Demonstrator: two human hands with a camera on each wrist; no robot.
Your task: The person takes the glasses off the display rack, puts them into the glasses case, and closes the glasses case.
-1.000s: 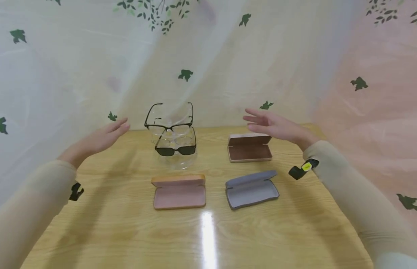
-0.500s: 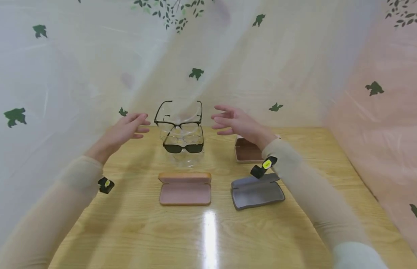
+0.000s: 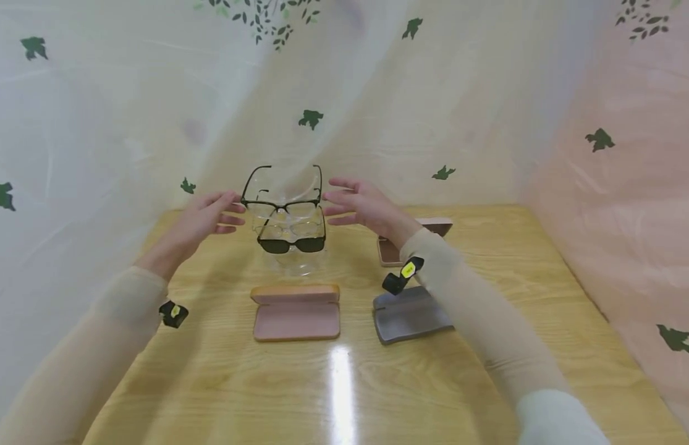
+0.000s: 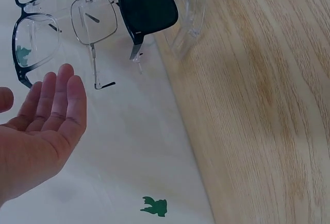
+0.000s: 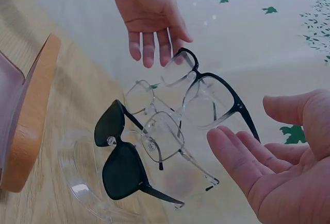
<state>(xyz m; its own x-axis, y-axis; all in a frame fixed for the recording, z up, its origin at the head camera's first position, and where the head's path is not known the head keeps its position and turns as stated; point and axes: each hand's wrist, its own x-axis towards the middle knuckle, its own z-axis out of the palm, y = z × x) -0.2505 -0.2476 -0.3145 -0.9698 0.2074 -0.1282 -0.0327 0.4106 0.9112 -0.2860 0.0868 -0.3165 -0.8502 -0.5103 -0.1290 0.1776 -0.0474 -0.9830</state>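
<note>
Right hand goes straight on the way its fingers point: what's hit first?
Likely the black-framed clear glasses, on the side facing the right hand. The gap looks small, but depth is unclear.

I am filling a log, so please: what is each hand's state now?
Left hand: open, beside the upper black-framed glasses; contact cannot be told.
Right hand: open, at their other side, no grip visible.

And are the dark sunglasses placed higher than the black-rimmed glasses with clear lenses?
No, in the head view the dark sunglasses sit below the black-rimmed glasses.
</note>
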